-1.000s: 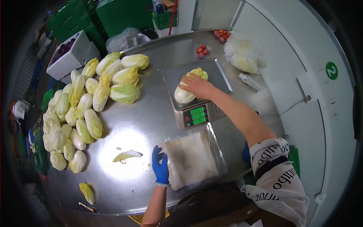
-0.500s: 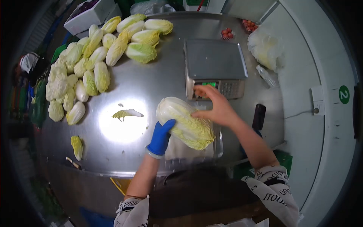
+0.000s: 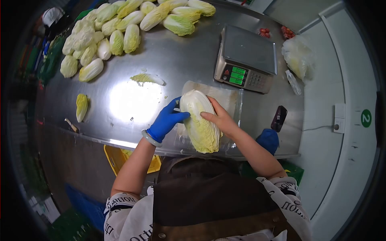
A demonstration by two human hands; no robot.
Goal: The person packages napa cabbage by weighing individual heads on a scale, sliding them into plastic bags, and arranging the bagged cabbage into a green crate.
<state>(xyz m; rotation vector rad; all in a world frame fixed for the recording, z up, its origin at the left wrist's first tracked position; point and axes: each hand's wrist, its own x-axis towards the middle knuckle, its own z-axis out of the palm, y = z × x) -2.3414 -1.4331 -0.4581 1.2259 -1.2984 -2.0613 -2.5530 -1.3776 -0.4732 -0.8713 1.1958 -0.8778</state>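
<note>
A large napa cabbage [image 3: 200, 124] is held between both hands over the table's front part, its white base away from me and its yellow leafy end towards me. My left hand [image 3: 165, 121], in a blue glove, grips its left side with the thumb on top. On the right side, my bare right hand [image 3: 220, 117] is closed round it, thumb on the upper face and fingers behind. Beneath the cabbage lie sheets of clear plastic film [image 3: 231, 97]. A loose cabbage leaf [image 3: 148, 78] rests on the metal table beyond my left hand.
Many napa cabbages [image 3: 132, 39] are heaped at the back left. A scale [image 3: 249, 56] with green displays stands at the back right. A knife [image 3: 71, 125] and small cabbage [image 3: 82, 107] lie front left. A phone [image 3: 279, 118] and blue cloth [image 3: 268, 140] are at right.
My right hand has moved from near the scale's front onto the cabbage's right side. The cabbage has turned more upright in view. The camera view has shifted, showing more of the front.
</note>
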